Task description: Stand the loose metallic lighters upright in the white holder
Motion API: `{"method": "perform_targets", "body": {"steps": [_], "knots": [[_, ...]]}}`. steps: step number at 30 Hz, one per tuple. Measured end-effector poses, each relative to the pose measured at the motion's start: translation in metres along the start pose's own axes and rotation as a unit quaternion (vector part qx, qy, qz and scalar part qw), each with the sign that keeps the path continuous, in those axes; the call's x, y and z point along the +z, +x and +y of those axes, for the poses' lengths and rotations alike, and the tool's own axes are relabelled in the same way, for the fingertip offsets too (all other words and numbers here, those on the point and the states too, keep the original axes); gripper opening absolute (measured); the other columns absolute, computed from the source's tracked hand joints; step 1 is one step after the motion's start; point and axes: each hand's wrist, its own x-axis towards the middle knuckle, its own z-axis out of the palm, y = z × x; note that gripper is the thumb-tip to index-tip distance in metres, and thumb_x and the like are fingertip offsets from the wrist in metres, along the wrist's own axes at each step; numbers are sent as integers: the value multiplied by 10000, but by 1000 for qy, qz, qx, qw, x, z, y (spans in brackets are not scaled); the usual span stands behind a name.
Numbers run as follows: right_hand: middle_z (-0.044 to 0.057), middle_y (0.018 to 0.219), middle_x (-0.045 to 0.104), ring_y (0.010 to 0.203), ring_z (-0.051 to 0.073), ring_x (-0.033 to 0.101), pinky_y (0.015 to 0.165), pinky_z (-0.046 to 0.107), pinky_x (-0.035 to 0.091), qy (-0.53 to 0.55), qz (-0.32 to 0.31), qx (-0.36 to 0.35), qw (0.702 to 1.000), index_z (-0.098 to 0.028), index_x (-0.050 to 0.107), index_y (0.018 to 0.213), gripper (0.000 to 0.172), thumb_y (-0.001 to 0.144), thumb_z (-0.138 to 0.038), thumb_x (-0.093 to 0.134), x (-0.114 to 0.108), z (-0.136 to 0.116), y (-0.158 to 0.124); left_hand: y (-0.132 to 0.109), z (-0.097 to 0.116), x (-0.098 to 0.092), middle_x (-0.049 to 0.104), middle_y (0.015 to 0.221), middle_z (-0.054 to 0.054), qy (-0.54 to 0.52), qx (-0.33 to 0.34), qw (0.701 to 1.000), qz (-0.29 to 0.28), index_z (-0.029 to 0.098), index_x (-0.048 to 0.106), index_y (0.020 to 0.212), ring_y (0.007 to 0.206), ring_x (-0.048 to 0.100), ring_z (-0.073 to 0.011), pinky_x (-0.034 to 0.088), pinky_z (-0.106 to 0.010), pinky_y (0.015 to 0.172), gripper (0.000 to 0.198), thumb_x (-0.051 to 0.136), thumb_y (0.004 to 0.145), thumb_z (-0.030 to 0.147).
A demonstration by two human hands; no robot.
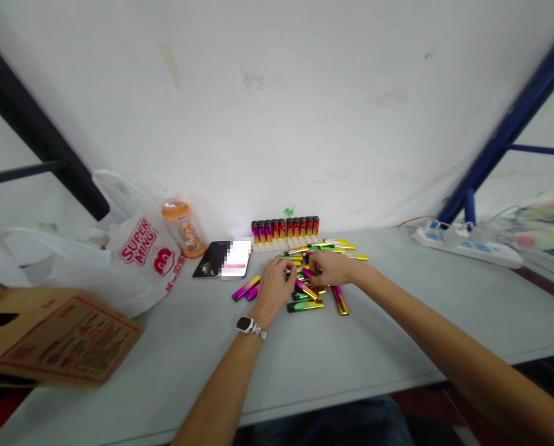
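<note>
Several shiny lighters lie in a loose heap on the grey table, in magenta-gold and green-gold, such as a green-gold lighter [306, 306] and a red-gold lighter [339, 300]. My left hand [275, 282], with a watch on its wrist, curls over the heap's left side; a dark lighter end shows between thumb and fingers. My right hand [331, 267] reaches in from the right, its fingers closed on a magenta lighter [308, 272], partly hidden. Behind both hands, a row of red and purple lighters [286, 229] stands upright in a pale holder [299, 243] against the wall.
Left of the heap lie a dark tablet-like device [212, 259], an orange drink bottle [184, 226], a white plastic bag [132, 260] and a cardboard box [67, 341]. A white power strip [467, 244] sits at the right by a blue frame post [509, 130].
</note>
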Motion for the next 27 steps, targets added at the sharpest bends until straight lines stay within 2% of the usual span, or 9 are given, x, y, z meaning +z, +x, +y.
{"method": "perform_targets", "body": {"steps": [6, 9, 11, 15, 16, 18, 23, 25, 27], "knots": [[28, 793, 629, 670, 157, 540, 618, 268, 415, 112, 102, 10, 988, -184, 509, 955, 194, 921, -373, 482, 6, 13, -3, 1, 1, -2, 613, 904, -47, -17, 0, 1000, 20, 195, 581, 846, 906, 567, -207, 458, -347, 820, 94, 503, 896, 180], [17, 823, 630, 722, 161, 581, 661, 279, 482, 247, 185, 23, 951, -209, 469, 967, 219, 935, -426, 462, 9, 13, -1, 1, 3, -3, 615, 910, -44, -27, -9, 999, 27, 198, 581, 853, 902, 574, -201, 459, -341, 825, 88, 506, 897, 188], [9, 841, 639, 740, 157, 622, 678, 283, 526, 377, 239, 35, 894, -228, 442, 949, 253, 923, -478, 471, 11, 10, 2, 2, 3, -3, 616, 905, -42, -33, -16, 999, 27, 198, 586, 853, 891, 576, -197, 458, -336, 819, 87, 510, 894, 191], [-9, 860, 679, 673, 156, 679, 630, 306, 583, 608, 322, 64, 723, -255, 374, 943, 383, 841, -574, 559, 20, 2, 11, 3, 2, -3, 621, 871, -32, -51, -11, 998, 29, 194, 589, 827, 859, 571, -187, 448, -324, 805, 104, 507, 892, 185], [-17, 838, 681, 645, 155, 676, 601, 304, 582, 634, 342, 69, 690, -259, 370, 942, 406, 821, -584, 582, 23, 0, 13, 3, 2, -2, 621, 854, -29, -56, -10, 998, 30, 193, 586, 813, 847, 568, -184, 446, -321, 801, 115, 505, 895, 188], [-43, 750, 660, 590, 145, 651, 540, 279, 561, 657, 368, 69, 654, -263, 390, 948, 413, 801, -582, 609, 28, -2, 13, 2, 2, -1, 617, 823, -24, -66, -10, 997, 35, 191, 578, 786, 827, 564, -179, 445, -315, 792, 141, 498, 902, 199], [-100, 565, 481, 426, 83, 431, 361, 170, 357, 672, 343, 79, 652, -264, 487, 952, 359, 788, -545, 637, 37, -6, 2, 1, 5, 1, 609, 781, -14, -87, -15, 995, 46, 188, 578, 762, 778, 564, -166, 446, -295, 756, 162, 503, 902, 221], [-106, 529, 391, 390, 64, 307, 332, 164, 227, 671, 317, 98, 663, -245, 503, 871, 350, 797, -568, 617, 39, -8, -2, 1, 6, 1, 606, 772, -12, -87, -16, 995, 49, 186, 581, 759, 753, 561, -159, 442, -288, 741, 164, 506, 899, 224], [-99, 511, 337, 395, 64, 254, 348, 189, 183, 646, 306, 106, 691, -225, 499, 774, 387, 818, -602, 570, 42, -10, -4, 1, 8, 0, 605, 768, -11, -87, -18, 995, 52, 183, 582, 754, 737, 558, -154, 439, -284, 731, 167, 507, 897, 224]]}}
